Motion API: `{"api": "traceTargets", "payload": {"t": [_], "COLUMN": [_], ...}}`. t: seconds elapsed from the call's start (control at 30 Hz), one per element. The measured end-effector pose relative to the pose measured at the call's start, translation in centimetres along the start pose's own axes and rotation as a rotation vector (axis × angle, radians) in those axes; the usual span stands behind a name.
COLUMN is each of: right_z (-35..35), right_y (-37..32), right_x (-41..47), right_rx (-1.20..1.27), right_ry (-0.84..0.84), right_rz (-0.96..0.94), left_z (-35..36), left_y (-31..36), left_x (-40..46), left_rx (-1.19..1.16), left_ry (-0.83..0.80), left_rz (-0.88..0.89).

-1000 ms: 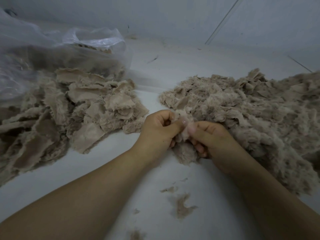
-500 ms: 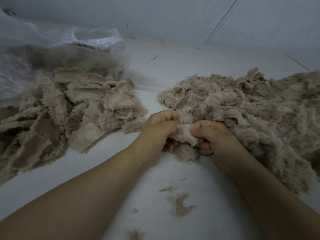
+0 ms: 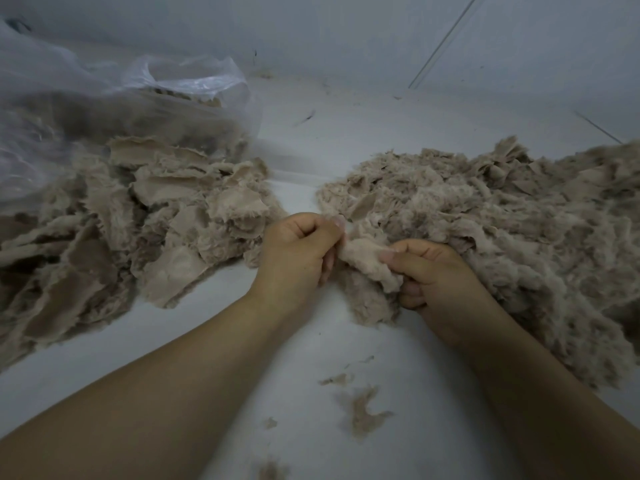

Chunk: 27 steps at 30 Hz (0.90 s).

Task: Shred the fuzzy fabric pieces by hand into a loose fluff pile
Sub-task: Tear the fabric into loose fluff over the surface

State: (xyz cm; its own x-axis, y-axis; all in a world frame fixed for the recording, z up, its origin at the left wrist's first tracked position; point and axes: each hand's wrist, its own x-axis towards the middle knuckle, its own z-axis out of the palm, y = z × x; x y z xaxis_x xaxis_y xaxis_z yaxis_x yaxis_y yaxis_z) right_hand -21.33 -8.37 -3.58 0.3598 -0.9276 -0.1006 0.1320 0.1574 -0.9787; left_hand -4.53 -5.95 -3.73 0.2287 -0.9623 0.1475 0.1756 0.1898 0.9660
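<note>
A: Pale grey-white floor (image 3: 363, 140) under us, meeting a plain wall (image 3: 311, 29) at the back, dim light throughout.

B: Far left, what have we got?

A: A clear plastic bag (image 3: 114, 98), crinkled and glossy, lying open with beige scraps showing through it. Spilling out in front is the heap of fuzzy fabric pieces (image 3: 131, 223): flat, ragged-edged patches, smooth woven backing on some faces, shaggy pile on others, all overlapping.

B: And in the middle?

A: The left hand (image 3: 298, 251), fingers curled tight, thumb pressed against the forefinger, pinching the upper end of a torn piece (image 3: 367, 263). That piece is a soft, tan, plush strip running diagonally between the two hands, just above the floor at the near edge of the right-hand pile.

B: The other end?

A: The right hand (image 3: 436, 275) has it, thumb on top and fingers folded underneath, clamped on the lower end. Both hands closed on the same strip, knuckles near each other.

B: Further right?

A: The fluff pile (image 3: 502, 230), a broad, woolly mound, loose and clumpy, with a few flat scraps poking up at the back. It touches the right hand's knuckles.

B: Anything down front?

A: Stray wisps of fluff (image 3: 363, 410) scattered on the floor between the forearms.
</note>
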Motion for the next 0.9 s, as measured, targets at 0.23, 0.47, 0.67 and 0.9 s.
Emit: {"api": "traceTargets", "payload": {"t": [0.23, 0.47, 0.67, 0.9], "right_z": [-0.1, -0.4, -0.2, -0.1], "right_y": [0.1, 0.2, 0.2, 0.2], "right_x": [0.0, -0.1, -0.1, 0.0], "right_rx": [0.012, 0.012, 0.007, 0.020], "right_ry": [0.026, -0.017, 0.014, 0.039], "right_rz": [-0.005, -0.034, -0.041, -0.031], "left_z": [-1.3, 0.3, 0.9, 0.3], "left_y": [0.7, 0.2, 0.0, -0.2], "left_x": [-0.8, -0.6, -0.7, -0.3], "left_rx": [0.245, 0.163, 0.255, 0.051], "left_ry": [-0.718, -0.261, -0.257, -0.222], "left_rz": [-0.024, -0.157, -0.208, -0.225]}}
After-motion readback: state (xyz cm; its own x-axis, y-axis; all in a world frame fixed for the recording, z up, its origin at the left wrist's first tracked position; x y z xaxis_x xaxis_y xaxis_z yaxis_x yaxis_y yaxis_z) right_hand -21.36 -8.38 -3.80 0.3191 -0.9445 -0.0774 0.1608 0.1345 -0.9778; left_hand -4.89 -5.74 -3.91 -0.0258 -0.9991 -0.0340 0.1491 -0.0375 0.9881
